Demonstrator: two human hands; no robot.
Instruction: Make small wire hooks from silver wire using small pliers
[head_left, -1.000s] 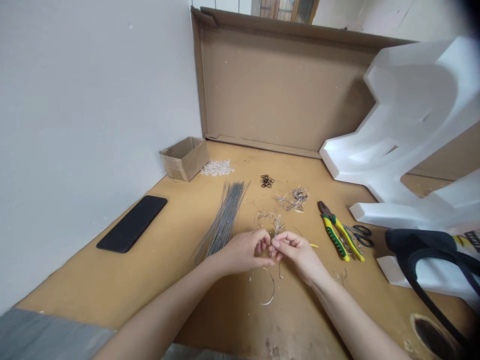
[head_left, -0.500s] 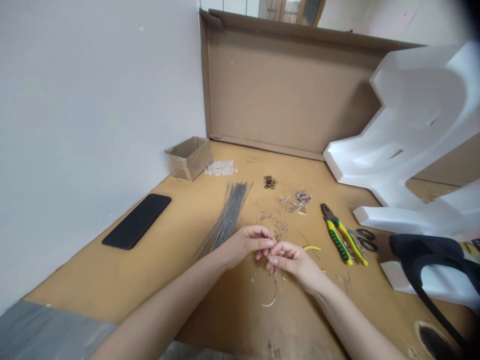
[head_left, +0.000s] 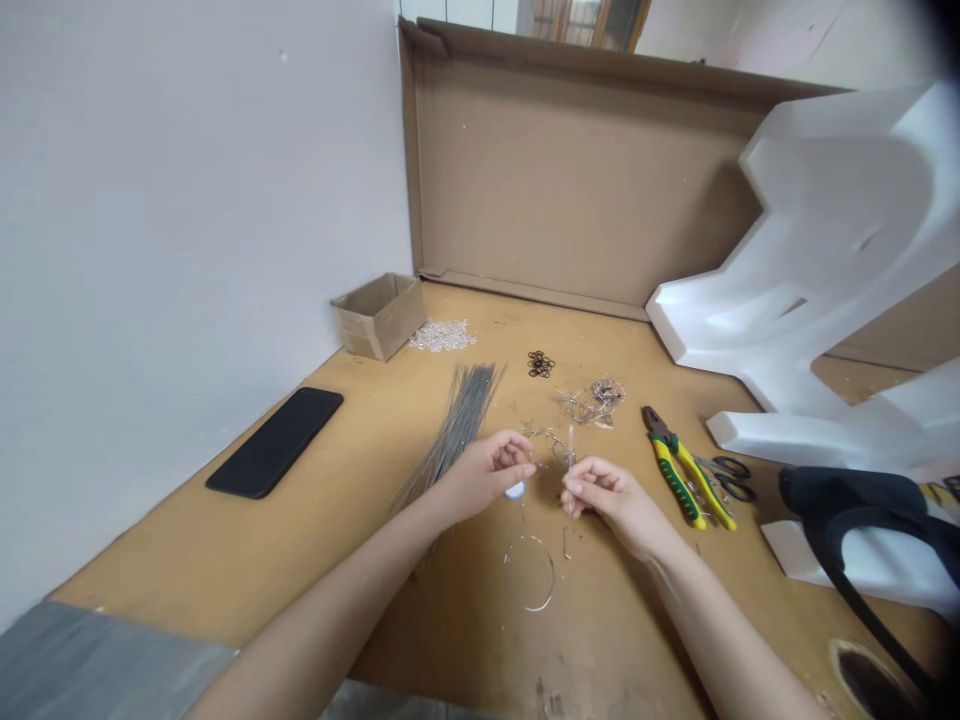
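My right hand (head_left: pixel 604 500) is pinched on a thin pale piece of wire (head_left: pixel 571 445) that points up from the fingertips. Left of it, with a gap between the two, my left hand (head_left: pixel 491 475) is curled, thumb close to the fingers; whether anything is in it is hidden. A small white and blue thing (head_left: pixel 514 490) shows just under the left thumb. Behind my left hand lies a bundle of straight grey wires (head_left: pixel 461 415). Bent wire pieces (head_left: pixel 551 440) are beyond the hands. A curved wire (head_left: pixel 553 580) lies on the table in front.
On the right are green-yellow pliers (head_left: pixel 679 470), dark-handled scissors (head_left: pixel 733 478) and white foam (head_left: pixel 840 250). Farther back sit a tangled wire heap (head_left: pixel 596 400), black rings (head_left: pixel 540 364), small clear pieces (head_left: pixel 442 335) and a cardboard box (head_left: pixel 379 315). A black phone (head_left: pixel 274 443) lies left.
My hands, together before, have come apart. The right one moved right and up, keeping the thin piece; the left moved slightly left. The yellow curved thing beside my right hand is out of sight.
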